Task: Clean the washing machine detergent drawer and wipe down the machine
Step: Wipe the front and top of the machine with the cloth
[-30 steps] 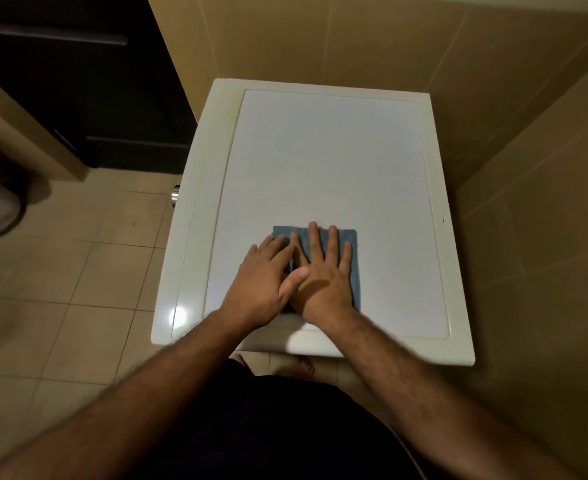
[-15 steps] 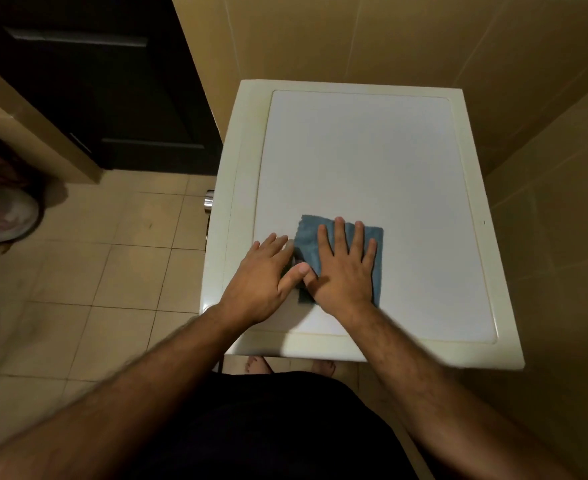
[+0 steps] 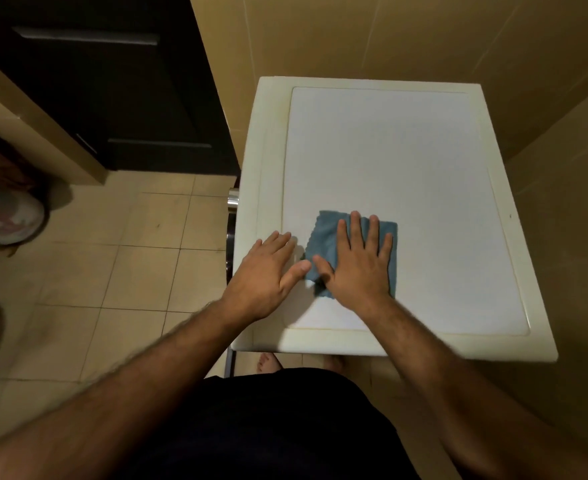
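Note:
I look down on the white top of the washing machine (image 3: 389,150), set in a tiled corner. A blue cloth (image 3: 323,233) lies flat on its near left part. My right hand (image 3: 358,265) presses on the cloth with straight, spread fingers. My left hand (image 3: 268,271) lies flat on the machine's top just left of the cloth, its thumb at the cloth's edge. The detergent drawer is out of sight.
Beige tiled walls (image 3: 372,32) close in behind and right of the machine. A dark cabinet (image 3: 112,81) stands at the back left. Tiled floor (image 3: 130,254) lies to the left, with a whitish bag (image 3: 5,216) at its far left. A chrome fitting (image 3: 233,199) sticks out at the machine's left side.
My left hand has slid left off the cloth onto the bare top. My right hand stays flat on the cloth. The view has shifted left, so the machine sits further right.

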`<state>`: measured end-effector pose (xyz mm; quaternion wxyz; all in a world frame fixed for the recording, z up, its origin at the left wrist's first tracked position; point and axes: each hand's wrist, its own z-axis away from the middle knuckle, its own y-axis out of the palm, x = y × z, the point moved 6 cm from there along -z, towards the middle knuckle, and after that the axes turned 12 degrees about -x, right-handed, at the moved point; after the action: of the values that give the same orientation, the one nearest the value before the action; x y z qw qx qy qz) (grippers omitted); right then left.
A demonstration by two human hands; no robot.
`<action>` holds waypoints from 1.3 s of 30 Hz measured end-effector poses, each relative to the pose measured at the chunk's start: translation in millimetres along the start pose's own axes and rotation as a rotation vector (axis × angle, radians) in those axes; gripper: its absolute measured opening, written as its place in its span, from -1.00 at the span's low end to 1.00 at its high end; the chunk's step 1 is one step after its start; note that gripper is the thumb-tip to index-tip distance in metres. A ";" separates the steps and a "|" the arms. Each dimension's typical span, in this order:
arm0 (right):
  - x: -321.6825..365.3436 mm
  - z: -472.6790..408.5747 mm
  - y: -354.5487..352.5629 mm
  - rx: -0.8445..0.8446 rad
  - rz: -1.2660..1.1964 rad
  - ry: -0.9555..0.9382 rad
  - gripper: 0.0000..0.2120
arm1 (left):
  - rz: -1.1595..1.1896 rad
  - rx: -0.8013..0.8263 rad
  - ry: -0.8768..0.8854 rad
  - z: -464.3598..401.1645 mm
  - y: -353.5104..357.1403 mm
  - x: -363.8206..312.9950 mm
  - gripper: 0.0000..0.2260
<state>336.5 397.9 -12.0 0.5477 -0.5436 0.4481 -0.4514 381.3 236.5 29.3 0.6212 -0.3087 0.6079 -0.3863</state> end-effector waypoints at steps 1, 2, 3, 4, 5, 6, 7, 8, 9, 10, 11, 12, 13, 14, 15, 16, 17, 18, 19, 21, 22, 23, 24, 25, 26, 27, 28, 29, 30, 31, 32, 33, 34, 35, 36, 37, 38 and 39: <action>10.9 -6.1 -1.5 -0.014 -0.014 0.007 -0.22 | 0.001 0.004 -0.001 2.5 -0.5 3.1 -0.24; 21.8 -10.4 -3.4 -0.025 -0.029 0.008 -0.24 | -0.002 0.009 0.000 4.7 -0.9 6.1 -0.22; 32.2 -13.1 -4.5 -0.027 -0.040 0.000 -0.26 | -0.003 0.011 -0.001 6.7 -1.6 8.9 -0.19; 41.4 -13.8 -4.9 -0.022 -0.047 -0.021 -0.26 | 0.001 0.008 -0.006 8.3 -2.5 12.1 -0.18; 49.1 -11.8 -4.2 -0.005 -0.051 -0.050 -0.25 | 0.013 0.001 -0.008 9.9 -4.3 13.8 -0.17; 55.2 -7.5 -2.6 0.016 -0.056 -0.087 -0.23 | 0.031 -0.009 -0.004 11.6 -6.0 15.6 -0.16; 59.8 -1.0 -1.3 0.032 -0.066 -0.129 -0.22 | 0.047 -0.019 0.006 12.8 -8.1 16.5 -0.15; 62.9 6.7 0.1 0.042 -0.085 -0.167 -0.23 | 0.058 -0.026 0.014 14.4 -9.6 17.8 -0.15; 64.9 14.8 0.9 0.049 -0.105 -0.193 -0.25 | 0.061 -0.028 0.019 15.1 -9.8 19.1 -0.15; 66.2 22.0 0.8 0.057 -0.119 -0.205 -0.27 | 0.058 -0.028 0.019 15.6 -9.4 20.8 -0.15; 67.1 27.6 1.5 0.066 -0.119 -0.213 -0.29 | 0.053 -0.023 0.010 15.9 -8.8 22.4 -0.17; 68.2 30.4 1.7 0.072 -0.105 -0.222 -0.31 | 0.047 -0.017 -0.001 16.1 -8.0 24.2 -0.18; 69.5 30.8 3.1 0.078 -0.087 -0.232 -0.32 | 0.044 -0.011 -0.010 16.3 -7.3 25.8 -0.19; 70.9 29.7 3.8 0.078 -0.077 -0.238 -0.32 | 0.046 -0.004 -0.013 16.1 -6.6 27.4 -0.18; 72.0 27.8 3.3 0.069 -0.078 -0.234 -0.32 | 0.050 0.002 -0.008 16.1 -6.4 28.1 -0.16; 72.6 25.4 2.5 0.050 -0.076 -0.228 -0.31 | 0.053 0.007 0.000 15.4 -5.2 29.4 -0.15; 73.1 22.3 2.9 0.039 -0.064 -0.226 -0.29 | 0.053 0.015 0.007 13.7 -3.8 30.6 -0.15; 73.8 19.3 3.5 0.048 -0.050 -0.225 -0.24 | 0.050 0.025 0.009 12.5 -2.8 31.7 -0.15; 74.1 17.2 4.0 0.064 -0.042 -0.221 -0.20 | 0.044 0.036 0.010 11.4 -1.0 32.8 -0.15; 75.2 12.0 1.3 0.059 -0.039 -0.214 -0.18 | 0.036 0.039 0.012 9.2 0.7 33.1 -0.15; 75.9 8.5 -0.8 0.051 -0.034 -0.210 -0.19 | 0.036 0.036 0.011 7.9 0.7 32.5 -0.16; 76.3 3.9 -1.5 0.046 -0.030 -0.201 -0.20 | 0.039 0.035 0.007 6.2 0.4 31.7 -0.18; 76.8 -1.7 -2.0 0.042 -0.024 -0.190 -0.20 | 0.042 0.034 -0.003 4.3 -0.3 31.2 -0.19; 77.3 -7.7 -1.6 0.043 -0.016 -0.175 -0.18 | 0.045 0.030 -0.015 2.2 -1.3 30.2 -0.20; 77.9 -13.6 -0.8 0.052 -0.013 -0.158 -0.17 | 0.050 0.026 -0.025 -0.4 -2.3 29.0 -0.20; 78.5 -18.2 -0.2 0.063 -0.015 -0.143 -0.15 | 0.056 0.022 -0.033 -2.8 -3.1 27.7 -0.20; 79.1 -20.5 -0.8 0.067 -0.019 -0.133 -0.14 | 0.060 0.019 -0.036 -4.7 -3.6 26.1 -0.19; 79.3 -19.1 -1.7 0.066 -0.027 -0.126 -0.13 | 0.061 0.016 -0.036 -5.9 -3.2 24.8 -0.18; 79.2 -14.7 -3.0 0.063 -0.043 -0.121 -0.12 | 0.062 0.013 -0.032 -6.4 -2.5 23.2 -0.18; 78.8 -7.4 -4.4 0.061 -0.065 -0.120 -0.10 | 0.066 0.011 -0.028 -6.6 -1.6 21.6 -0.17; 78.2 0.9 -4.5 0.056 -0.090 -0.122 -0.10 | 0.071 0.012 -0.024 -6.0 -0.8 20.3 -0.17; 77.6 8.8 -4.6 0.049 -0.109 -0.131 -0.09 | 0.073 0.011 -0.019 -5.4 0.2 18.9 -0.17; 76.5 14.6 -4.2 0.043 -0.113 -0.141 -0.09 | 0.068 0.009 -0.014 -4.7 0.8 16.9 -0.17; 75.3 16.7 -2.4 0.045 -0.105 -0.149 -0.08 | 0.058 0.012 -0.010 -3.8 1.9 14.6 -0.17; 74.4 14.7 -1.1 0.052 -0.090 -0.153 -0.07 | 0.048 0.025 -0.008 -3.5 3.1 12.3 -0.18; 73.7 9.7 -0.8 0.063 -0.077 -0.152 -0.05 | 0.035 0.043 -0.004 -3.7 4.2 9.8 -0.18; 73.7 2.0 -0.3 0.067 -0.068 -0.146 -0.04 | 0.024 0.056 0.004 -5.1 5.2 6.9 -0.18; 73.6 -7.3 -0.7 0.066 -0.062 -0.134 -0.06 | 0.015 0.063 0.017 -8.3 6.6 3.8 -0.17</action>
<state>343.3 324.3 -11.4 0.5797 -0.5678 0.3782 -0.4456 373.5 237.4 21.1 0.6285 -0.2811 0.6028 -0.4032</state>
